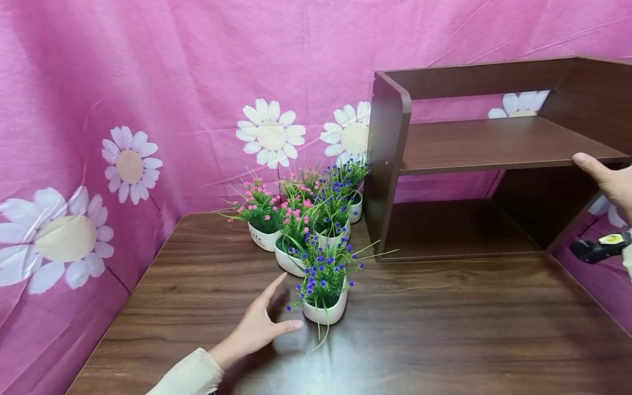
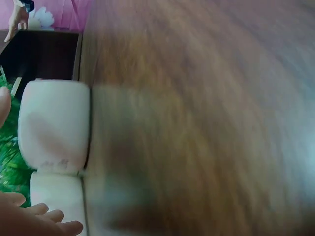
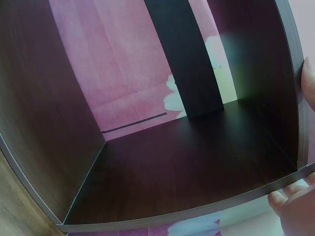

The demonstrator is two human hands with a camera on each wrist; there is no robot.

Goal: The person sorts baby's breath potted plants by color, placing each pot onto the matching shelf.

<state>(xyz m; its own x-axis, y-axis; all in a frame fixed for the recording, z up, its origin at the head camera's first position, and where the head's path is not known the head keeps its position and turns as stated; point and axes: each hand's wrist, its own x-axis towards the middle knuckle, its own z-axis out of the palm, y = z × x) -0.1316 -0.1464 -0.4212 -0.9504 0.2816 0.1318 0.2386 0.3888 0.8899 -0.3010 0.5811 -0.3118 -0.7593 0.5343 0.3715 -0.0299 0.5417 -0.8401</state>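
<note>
My left hand (image 1: 254, 323) is spread beside a white pot (image 1: 326, 314) of blue artificial flowers, thumb and forefinger apart and pointing toward it. In the left wrist view the fingertips (image 2: 51, 216) show at the lower left, with white pots (image 2: 54, 128) close by. At the far right, my right hand (image 1: 614, 186) grips a dark brown desktop bookshelf (image 1: 474, 142) where its middle board meets the right side panel. The right wrist view shows the thumb (image 3: 308, 83) at the board's front edge and the other fingers (image 3: 290, 196) round the outside of the panel.
Several more white pots, with pink flowers (image 1: 264, 206) or blue flowers (image 1: 333, 211), stand clustered against the bookshelf's left side. All stand on a wood-grain table (image 1: 434, 329). A pink curtain (image 1: 197, 82) with white daisies hangs behind and to the left.
</note>
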